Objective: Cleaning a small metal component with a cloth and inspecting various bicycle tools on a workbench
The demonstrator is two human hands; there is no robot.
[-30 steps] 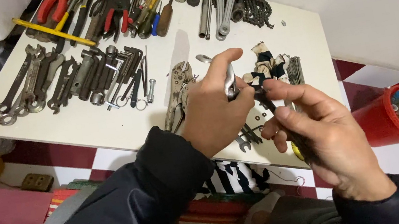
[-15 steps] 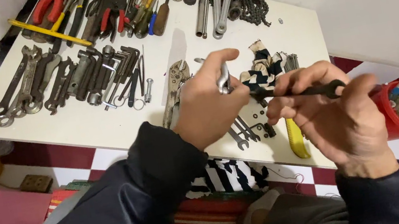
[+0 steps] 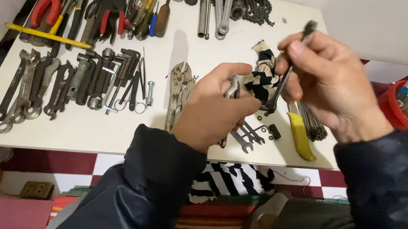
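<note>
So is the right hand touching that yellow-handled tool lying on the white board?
Apart. The head view shows the right hand raised, pinching a thin dark wrench, while the yellow-handled tool lies flat on the white board beneath it, untouched.

On the table [image 3: 80, 132], a row of wrenches [image 3: 55, 84] lies at the left, with pliers and screwdrivers [image 3: 103, 10] behind it. Locking pliers [image 3: 177, 94] lie right of the wrenches. A chain [image 3: 255, 9] sits at the far right, and a bucket [image 3: 407, 108] stands on the floor right of the table.
</note>
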